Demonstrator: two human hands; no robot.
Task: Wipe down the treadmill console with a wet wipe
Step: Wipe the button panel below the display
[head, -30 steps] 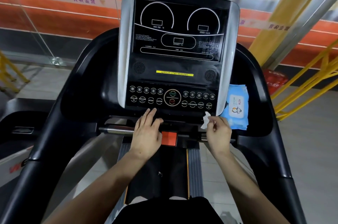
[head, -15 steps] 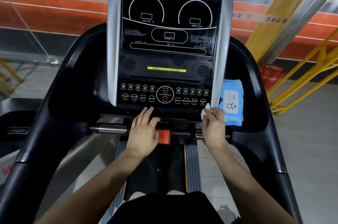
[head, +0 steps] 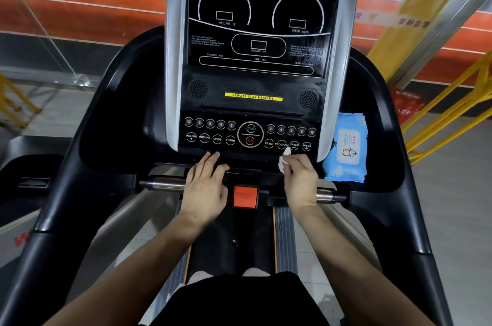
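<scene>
Right hand closed, pinching a bunched white wet wipe between thumb and fingertips. Wipe held just below the SPEED and PROGRAM buttons at the lower right of the treadmill console; whether touching the panel or just short of it, impossible to tell. Bunched rather than spread, probably to give a firm pad for pressing into the button row. Blue wipe pack propped just to the right of that grip, leaning against the console's silver edge, likely kept close for a second sheet. Left hand open and empty, well to the left of the wipe, fingers laid flat at the console's lower lip under ENTER, apparently for balance. Orange safety key between the two hands, below the grip. Display above apparently not yet wiped; most of the job ahead.
</scene>
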